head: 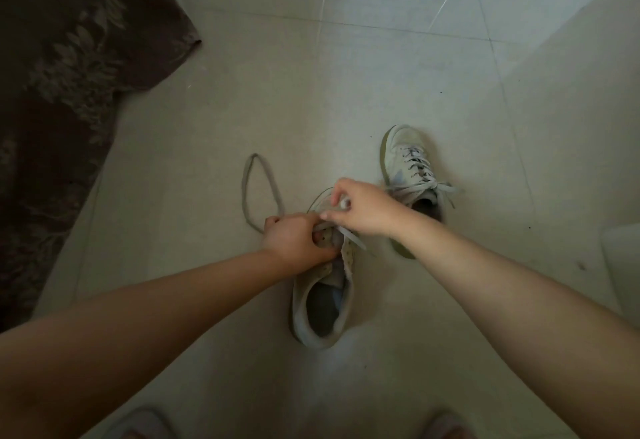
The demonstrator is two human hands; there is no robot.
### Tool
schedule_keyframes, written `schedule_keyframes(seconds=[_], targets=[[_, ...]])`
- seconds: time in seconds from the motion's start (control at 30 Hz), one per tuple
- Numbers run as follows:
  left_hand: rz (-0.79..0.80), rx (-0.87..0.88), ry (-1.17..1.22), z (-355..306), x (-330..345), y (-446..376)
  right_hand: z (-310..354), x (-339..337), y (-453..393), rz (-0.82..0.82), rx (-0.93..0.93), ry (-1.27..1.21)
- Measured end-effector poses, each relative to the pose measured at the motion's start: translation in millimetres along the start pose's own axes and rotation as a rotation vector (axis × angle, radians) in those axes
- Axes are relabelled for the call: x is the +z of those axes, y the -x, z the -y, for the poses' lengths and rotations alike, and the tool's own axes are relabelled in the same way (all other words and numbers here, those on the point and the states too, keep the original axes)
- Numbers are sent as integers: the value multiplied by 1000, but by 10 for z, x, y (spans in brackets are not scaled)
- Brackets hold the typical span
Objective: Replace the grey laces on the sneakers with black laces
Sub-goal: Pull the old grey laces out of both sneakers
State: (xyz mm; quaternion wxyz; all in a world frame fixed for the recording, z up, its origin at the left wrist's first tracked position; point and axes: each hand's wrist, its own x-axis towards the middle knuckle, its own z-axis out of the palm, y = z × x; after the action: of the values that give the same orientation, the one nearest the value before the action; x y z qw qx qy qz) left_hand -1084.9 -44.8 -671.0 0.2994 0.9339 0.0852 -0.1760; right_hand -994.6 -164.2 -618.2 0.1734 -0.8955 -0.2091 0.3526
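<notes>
While the near sneaker (322,303) sits on the floor (207,127), left hand (294,239) grips its eyelet flap and right hand (360,208) pinches the grey lace (258,189). Lace looks limp, light; best pulled close to the eyelet.

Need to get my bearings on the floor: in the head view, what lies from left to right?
Dark patterned rug → loose loop of grey lace → left hand → right hand → second sneaker, still laced.
</notes>
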Motion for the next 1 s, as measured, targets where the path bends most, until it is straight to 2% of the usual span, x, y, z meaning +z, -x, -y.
schedule_keyframes(seconds=[0.07, 0.13, 0.2, 0.27, 0.33, 0.43, 0.53, 0.6, 0.63, 0.67, 0.73, 0.8, 0.93, 1.0], targets=[[25, 13, -16, -15, 13, 18, 26, 69, -30, 42, -51, 244], [48, 21, -24, -30, 24, 33, 54, 39, -77, 76, -13, 400], [87, 17, -27, -39, 29, 58, 67, -20, -103, 156, 15, 462], [106, 28, -48, -37, 28, 79, 55, -99, -91, 255, 1, 367], [99, 38, -71, -35, 21, 99, 21, -190, -26, 320, 15, 25], [77, 29, -85, -14, 28, 107, -53, -369, 100, 321, 100, -824], [59, 9, -104, 0, 58, 88, -116, -638, 150, 160, -10, -1440], [47, 6, -106, 4, 73, 76, -142, -824, 129, 29, -74, -1618], [41, 6, -109, 4, 75, 79, -158, -878, 104, -40, -46, -1588], [31, 9, -117, 0, 74, 85, -192, -883, 56, -126, 13, -1445], [3, 7, -137, -24, 65, 106, -291, -751, -48, -282, 169, -884], [-27, -12, -145, -58, 46, 133, -393, -468, -92, -386, 224, -422], [-11, -71, -91, -90, -7, 154, -410, -30, 175, -473, -115, -167], [-12, -86, -69, -90, -12, 152, -419, 126, 295, -391, -85, -116]])
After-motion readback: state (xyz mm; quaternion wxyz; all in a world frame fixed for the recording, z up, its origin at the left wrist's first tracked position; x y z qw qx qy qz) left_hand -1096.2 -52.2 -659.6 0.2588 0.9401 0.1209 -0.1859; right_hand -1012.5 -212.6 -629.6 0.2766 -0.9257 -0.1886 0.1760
